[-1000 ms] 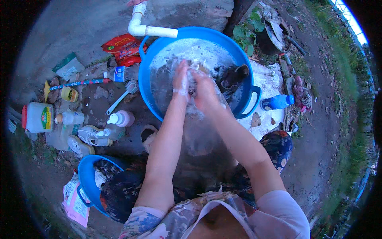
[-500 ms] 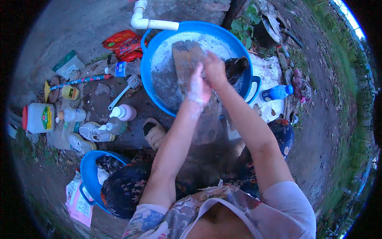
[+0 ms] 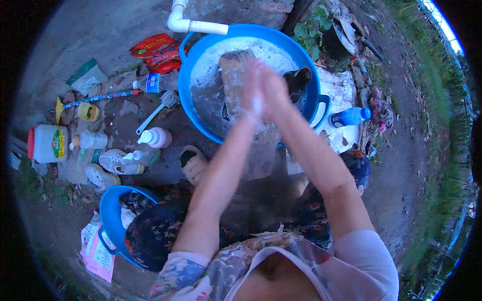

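My left hand (image 3: 254, 95) and my right hand (image 3: 274, 88) are pressed palm to palm above a large blue tub (image 3: 187, 108). Both are blurred, but their fingers look stretched out along each other. No object shows between them, though the inner palms are hidden. White foam lies on the left hand and wrist. Under the hands a worn wooden washboard (image 3: 233, 75) leans into the tub's soapy water (image 3: 208, 60). A dark, wet shoe-like item (image 3: 298, 79) rests at the tub's right side, partly behind my right hand.
To the left are a white scrub brush (image 3: 156, 113), a pump bottle (image 3: 156, 137), sneakers (image 3: 118, 162), a lidded jar (image 3: 49, 144) and a smaller blue basin (image 3: 111, 220) with clothes. A white pipe (image 3: 201, 26) overhangs the tub. Right of it lies a blue bottle (image 3: 350, 116).
My hands have shifted against each other: the right one, which was curled over the left fingertips, is now alongside the left, palm to palm. The tub and washboard stay in place.
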